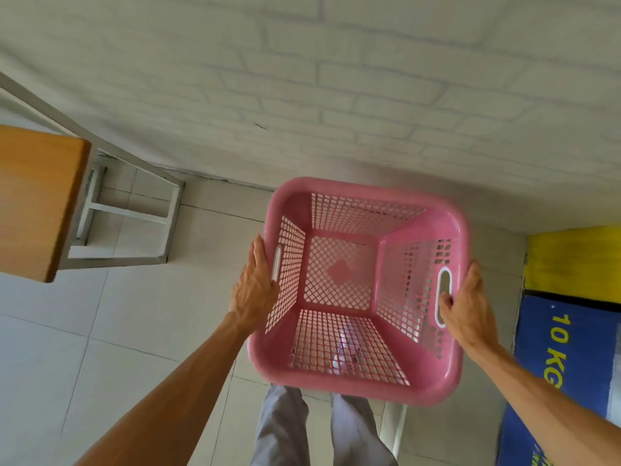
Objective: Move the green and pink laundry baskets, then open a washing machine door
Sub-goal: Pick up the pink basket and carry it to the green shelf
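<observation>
Both hands are gripping the empty pink basket (361, 290) as we are holding it above the tiled floor (100, 331): left hand (256, 284) flat against its side, right hand (465, 297) curling through the handle slot.

Even, soft daylight; slight motion blur throughout; wide-angle bending at edges; faint shadow on wall (369, 166) beyond hands.

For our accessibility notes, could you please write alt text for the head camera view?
Two bare hands, left hand and right hand, hold an empty pink laundry basket by its sides above a tiled floor, near a white brick wall.
</observation>
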`<action>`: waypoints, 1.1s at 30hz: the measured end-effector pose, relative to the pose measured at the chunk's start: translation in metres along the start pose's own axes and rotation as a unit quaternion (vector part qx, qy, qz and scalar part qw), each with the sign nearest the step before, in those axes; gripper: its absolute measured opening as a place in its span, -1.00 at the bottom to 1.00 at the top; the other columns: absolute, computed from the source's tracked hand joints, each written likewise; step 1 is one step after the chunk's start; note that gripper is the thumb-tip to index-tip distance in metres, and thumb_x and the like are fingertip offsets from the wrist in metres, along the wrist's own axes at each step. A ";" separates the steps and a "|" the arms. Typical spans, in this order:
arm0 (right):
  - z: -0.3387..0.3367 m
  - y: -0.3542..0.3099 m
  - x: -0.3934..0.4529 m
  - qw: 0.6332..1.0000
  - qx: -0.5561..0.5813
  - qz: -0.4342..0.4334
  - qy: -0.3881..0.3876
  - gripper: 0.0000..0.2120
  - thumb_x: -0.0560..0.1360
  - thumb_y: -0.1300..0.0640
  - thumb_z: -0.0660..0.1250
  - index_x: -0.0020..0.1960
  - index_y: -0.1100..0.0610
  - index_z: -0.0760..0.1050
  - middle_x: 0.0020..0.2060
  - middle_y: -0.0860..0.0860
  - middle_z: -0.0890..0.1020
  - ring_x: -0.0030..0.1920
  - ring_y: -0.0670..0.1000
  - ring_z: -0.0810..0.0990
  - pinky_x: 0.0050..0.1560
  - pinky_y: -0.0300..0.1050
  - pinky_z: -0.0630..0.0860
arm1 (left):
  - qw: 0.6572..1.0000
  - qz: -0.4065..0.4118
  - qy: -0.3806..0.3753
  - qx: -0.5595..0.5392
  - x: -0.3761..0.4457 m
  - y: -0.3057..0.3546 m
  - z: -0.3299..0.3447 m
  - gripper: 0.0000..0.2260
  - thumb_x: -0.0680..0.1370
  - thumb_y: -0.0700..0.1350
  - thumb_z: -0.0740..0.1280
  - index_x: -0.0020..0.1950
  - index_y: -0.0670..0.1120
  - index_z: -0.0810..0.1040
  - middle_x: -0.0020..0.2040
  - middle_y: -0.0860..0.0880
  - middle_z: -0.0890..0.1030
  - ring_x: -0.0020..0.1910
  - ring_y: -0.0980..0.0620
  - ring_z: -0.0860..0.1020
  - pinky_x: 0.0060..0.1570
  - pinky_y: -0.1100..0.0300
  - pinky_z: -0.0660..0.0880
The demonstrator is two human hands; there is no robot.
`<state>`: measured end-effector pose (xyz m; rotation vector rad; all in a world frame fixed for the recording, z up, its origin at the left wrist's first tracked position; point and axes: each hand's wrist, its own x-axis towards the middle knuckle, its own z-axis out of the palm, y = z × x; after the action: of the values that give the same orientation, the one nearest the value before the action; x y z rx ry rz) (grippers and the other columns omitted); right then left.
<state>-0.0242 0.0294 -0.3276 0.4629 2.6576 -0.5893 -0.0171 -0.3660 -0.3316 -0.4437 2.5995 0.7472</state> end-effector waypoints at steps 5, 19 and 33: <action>-0.083 -0.064 -0.034 0.994 -0.054 -0.092 -0.014 -0.13 0.51 0.20 0.41 0.60 0.19 -0.09 0.48 0.31 0.28 0.24 0.35 0.56 -0.02 0.15 0.65 | 0.999 0.007 0.026 0.020 -0.084 0.019 -0.097 -0.08 0.51 -0.02 0.39 0.64 0.04 -0.21 0.65 -0.11 0.02 0.52 -0.26 0.27 0.15 -0.25 0.55; -0.207 -0.323 -0.177 0.911 -0.074 -0.394 -0.099 -0.11 0.47 0.32 0.38 0.63 0.09 -0.06 0.60 0.11 0.07 0.38 0.29 0.45 0.07 0.01 0.59 | 0.979 -0.104 0.170 0.045 -0.310 -0.049 -0.309 0.00 0.47 0.30 0.36 0.64 -0.04 -0.18 0.65 -0.15 0.00 0.61 -0.23 -0.03 0.52 -0.28 0.11; -0.092 -0.654 -0.380 0.782 -0.090 -0.607 -0.111 -0.39 0.31 0.14 0.41 0.36 0.11 0.42 -0.07 0.00 0.59 -0.17 0.08 0.58 -0.11 -0.07 0.59 | 0.922 -0.274 0.273 -0.006 -0.492 -0.301 -0.473 0.01 0.30 0.14 0.54 0.57 -0.05 0.03 0.55 -0.10 0.26 0.52 -0.26 0.25 0.37 -0.23 0.39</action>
<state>0.0262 -0.5779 0.1307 -1.4003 2.4165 -0.6126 0.3973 -0.7809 0.1294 -1.4919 2.7172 0.4837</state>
